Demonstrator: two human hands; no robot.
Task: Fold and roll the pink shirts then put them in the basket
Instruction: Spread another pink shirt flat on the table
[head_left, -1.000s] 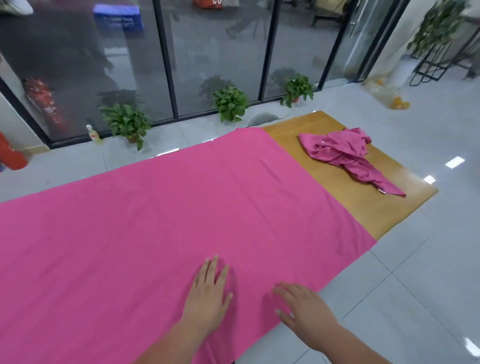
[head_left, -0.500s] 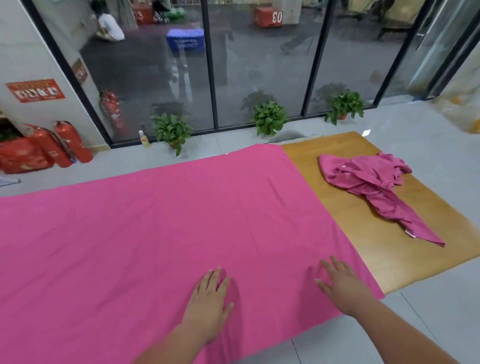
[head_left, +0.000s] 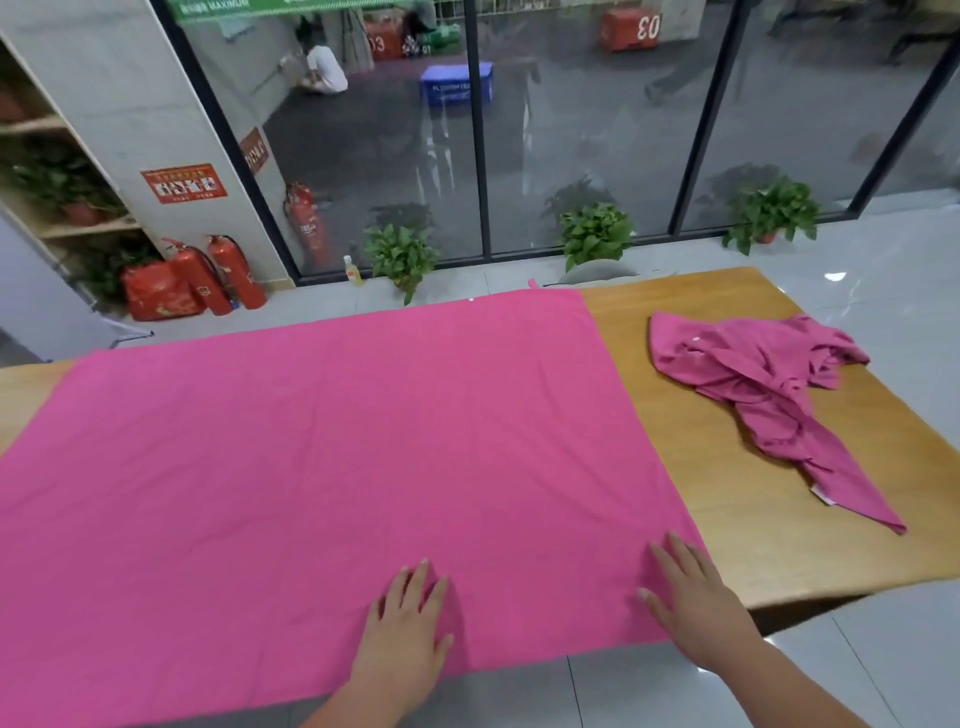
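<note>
A crumpled pink shirt (head_left: 769, 389) lies on the bare wood at the right end of the table (head_left: 727, 467). A large bright pink cloth (head_left: 311, 441) is spread flat over most of the tabletop. My left hand (head_left: 405, 634) lies flat, fingers straight, on the cloth near the table's front edge. My right hand (head_left: 696, 597) rests flat on the cloth's near right corner, well short of the shirt. No basket is in view.
Beyond the table's far edge stand three potted plants (head_left: 597, 234) on the tiled floor before a glass wall. Red fire extinguishers (head_left: 228, 270) and a shelf are at the back left. Grey floor tiles surround the table's right and near sides.
My right hand has slid rightwards along the cloth to its near right corner. My view has swung left and up, showing more of the cloth and the back wall. The left hand stays put.
</note>
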